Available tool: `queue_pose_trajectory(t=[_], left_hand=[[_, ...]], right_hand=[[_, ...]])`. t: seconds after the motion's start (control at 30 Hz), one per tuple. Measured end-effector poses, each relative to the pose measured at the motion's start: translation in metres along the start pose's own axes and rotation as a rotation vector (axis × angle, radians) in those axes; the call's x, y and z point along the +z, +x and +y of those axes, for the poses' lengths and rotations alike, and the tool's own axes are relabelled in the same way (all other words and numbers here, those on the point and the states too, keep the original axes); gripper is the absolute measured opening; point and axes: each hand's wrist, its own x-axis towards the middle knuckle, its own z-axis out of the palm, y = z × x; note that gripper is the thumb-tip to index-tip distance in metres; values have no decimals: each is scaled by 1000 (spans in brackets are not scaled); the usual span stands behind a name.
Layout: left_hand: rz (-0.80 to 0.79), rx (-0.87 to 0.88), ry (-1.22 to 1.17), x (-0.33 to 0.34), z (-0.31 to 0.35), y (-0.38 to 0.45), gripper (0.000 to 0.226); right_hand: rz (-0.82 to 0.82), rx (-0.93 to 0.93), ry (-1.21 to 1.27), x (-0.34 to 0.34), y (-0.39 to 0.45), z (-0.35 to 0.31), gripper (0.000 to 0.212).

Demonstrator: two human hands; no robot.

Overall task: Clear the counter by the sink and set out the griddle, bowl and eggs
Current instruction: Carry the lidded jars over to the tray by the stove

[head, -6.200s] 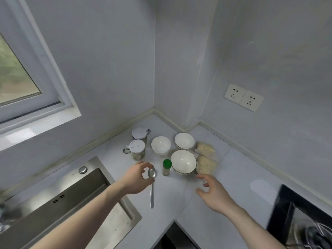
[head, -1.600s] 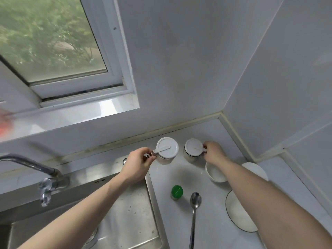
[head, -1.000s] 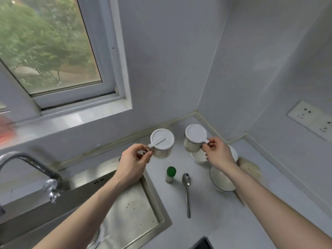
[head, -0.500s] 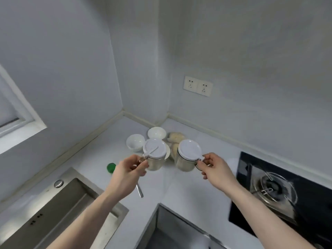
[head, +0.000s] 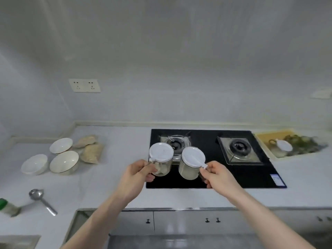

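The left hand (head: pixel 136 174) grips the left jar (head: pixel 161 159) and the right hand (head: pixel 218 174) the right jar (head: pixel 192 163), each by its side handle, above the stove (head: pixel 251 173). Glass jars: rigid, breakable, probably moderately heavy; keep upright so lids stay seated.

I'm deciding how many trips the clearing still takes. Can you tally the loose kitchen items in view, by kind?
Lidded jars: 2, one held in the left hand, one in the right hand
White bowls: 3
Food bags: 2
Spoons: 1
Green-capped bottles: 1
Total: 9
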Motion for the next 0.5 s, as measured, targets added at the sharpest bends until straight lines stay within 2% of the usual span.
queue_pose_trajectory(t=[0.17, 0.5], left_hand=[[-159, 19, 22, 99, 15, -6, 28], [-456, 122, 111, 272, 60, 13, 27]], right_hand=[[158, 67, 106, -76, -30, 63, 28], [509, 180, 344, -198, -83, 152, 28]])
